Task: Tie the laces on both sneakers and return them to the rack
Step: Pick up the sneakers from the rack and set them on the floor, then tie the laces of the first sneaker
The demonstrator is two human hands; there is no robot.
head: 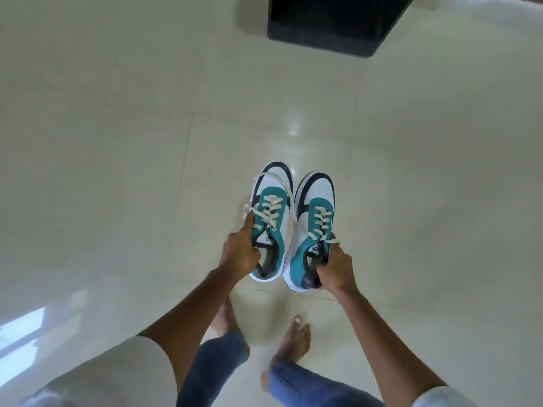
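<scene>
Two teal, white and navy sneakers with cream laces are held side by side above the floor, toes pointing away from me. My left hand (pixel 239 251) grips the left sneaker (pixel 271 210) at its collar, with one finger stretched along its side. My right hand (pixel 335 267) holds the right sneaker (pixel 313 218) by its heel and collar. The left sneaker's lace ends hang loose, looping over the toe and down between the two shoes. Lace ends of the right sneaker lie over my right thumb.
A dark box-like piece of furniture (pixel 332 22) stands on the glossy cream tile floor (pixel 117 142) ahead at top centre. My bare feet (pixel 295 337) and jeans are below the shoes. A bright window reflection lies on the floor at lower left.
</scene>
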